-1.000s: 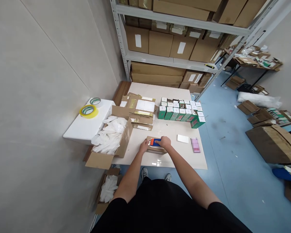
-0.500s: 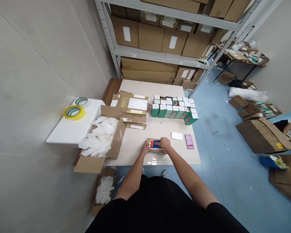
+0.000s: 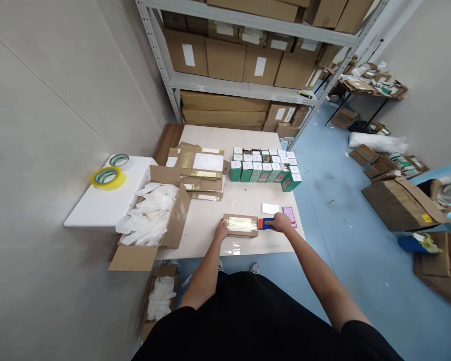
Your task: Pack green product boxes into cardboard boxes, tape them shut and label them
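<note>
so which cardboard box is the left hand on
The small taped box by the front table edge; the left hand holds its left end. Shelved boxes and the open box of white scraps are untouched.

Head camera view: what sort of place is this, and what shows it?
Probably a packing area in a stockroom or warehouse: metal shelving stacked with cardboard boxes, a yellow tape roll, and a blue-and-orange tape dispenser in the right hand, at one end of a carton.
</note>
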### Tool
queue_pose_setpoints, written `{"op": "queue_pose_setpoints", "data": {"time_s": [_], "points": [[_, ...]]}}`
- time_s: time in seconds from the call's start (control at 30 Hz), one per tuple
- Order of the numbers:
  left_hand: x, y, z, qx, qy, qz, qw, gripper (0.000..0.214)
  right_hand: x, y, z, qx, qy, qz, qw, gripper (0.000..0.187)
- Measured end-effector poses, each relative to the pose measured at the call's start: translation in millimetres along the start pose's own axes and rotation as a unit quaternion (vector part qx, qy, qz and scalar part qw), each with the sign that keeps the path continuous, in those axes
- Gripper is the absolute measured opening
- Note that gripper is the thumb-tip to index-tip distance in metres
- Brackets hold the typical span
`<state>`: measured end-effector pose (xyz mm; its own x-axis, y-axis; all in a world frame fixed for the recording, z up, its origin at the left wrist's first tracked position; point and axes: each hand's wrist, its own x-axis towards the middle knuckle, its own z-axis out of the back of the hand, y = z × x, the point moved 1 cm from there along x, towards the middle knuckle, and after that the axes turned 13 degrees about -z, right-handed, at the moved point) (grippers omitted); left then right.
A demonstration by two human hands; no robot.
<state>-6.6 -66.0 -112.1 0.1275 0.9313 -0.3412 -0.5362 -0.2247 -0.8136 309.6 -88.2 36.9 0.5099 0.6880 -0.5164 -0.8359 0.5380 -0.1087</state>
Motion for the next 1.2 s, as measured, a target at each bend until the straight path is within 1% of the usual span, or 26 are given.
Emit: {"op": "queue_pose_setpoints", "data": {"time_s": [0.07, 0.1, 0.17, 0.47, 0.9, 1.2], "points": [[0.3, -1.7, 1.0, 0.008, 0.005, -0.001, 1.000, 0.047, 4.4, -27.2, 1.8, -0.004, 0.003, -0.024, 1.000, 0.059], [0.4, -2.5, 1.6, 0.012, 0.007, -0.002, 1.000, 0.047, 5.5, -36.0, 2.0, -0.003, 0.005, -0.031, 1.000, 0.058], [0.5, -4.2, 2.9, 0.019, 0.011, -0.001, 1.000, 0.047, 5.6, -43.8, 1.4, -0.003, 0.007, -0.037, 0.999, 0.058], [1.8, -6.6, 6.3, 0.041, 0.023, 0.009, 0.999, 0.049, -2.0, -25.3, -7.5, -0.008, -0.006, -0.045, 0.999, 0.056], [8.4, -3.0, 9.7, 0.033, 0.032, 0.016, 0.999, 0.048, -0.2, -28.4, -20.2, 0.002, 0.004, -0.054, 0.999, 0.057], [7.9, -1.0, 11.7, 0.023, 0.044, 0.011, 0.999, 0.050, -1.9, -27.8, -20.2, 0.009, 0.005, -0.055, 0.998, 0.056]]}}
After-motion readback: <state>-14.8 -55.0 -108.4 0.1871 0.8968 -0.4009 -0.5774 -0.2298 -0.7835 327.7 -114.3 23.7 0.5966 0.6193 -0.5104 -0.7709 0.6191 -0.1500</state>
